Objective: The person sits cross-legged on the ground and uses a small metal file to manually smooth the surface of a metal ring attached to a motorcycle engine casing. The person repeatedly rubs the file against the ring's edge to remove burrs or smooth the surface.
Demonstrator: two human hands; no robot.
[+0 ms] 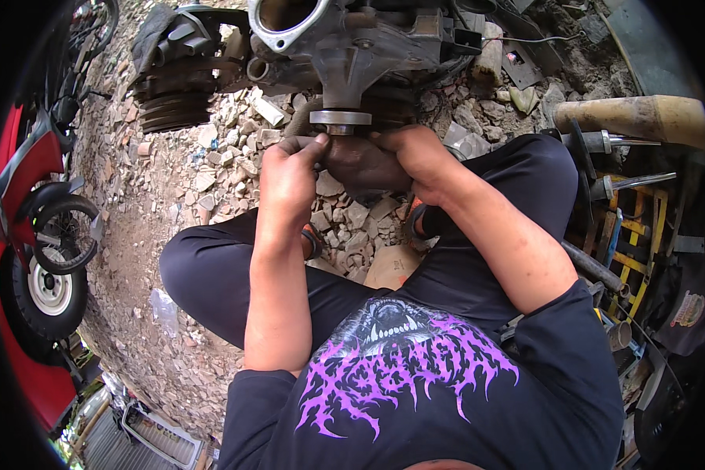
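A large, greasy metal vehicle assembly [360, 70] fills the top middle, with a round opening ringed by a pale flange [278, 41]. From its near end a shaft reaches toward me and carries a shiny metal disc [341, 118]. Just below that disc hangs a dark brown, cloth-like piece [366, 163], probably a rag. My left hand [288, 168] pinches its left side, thumb close to the disc. On the right side my right hand [417, 160] is closed on the same piece, its fingertips partly hidden behind it.
Broken stone and rubble [219, 157] cover the ground around my crossed legs. A red vehicle with a small wheel [51, 286] stands at the left. To the right lie a thick bamboo pole [634, 119], metal rods [642, 181] and a yellow metal frame [638, 235].
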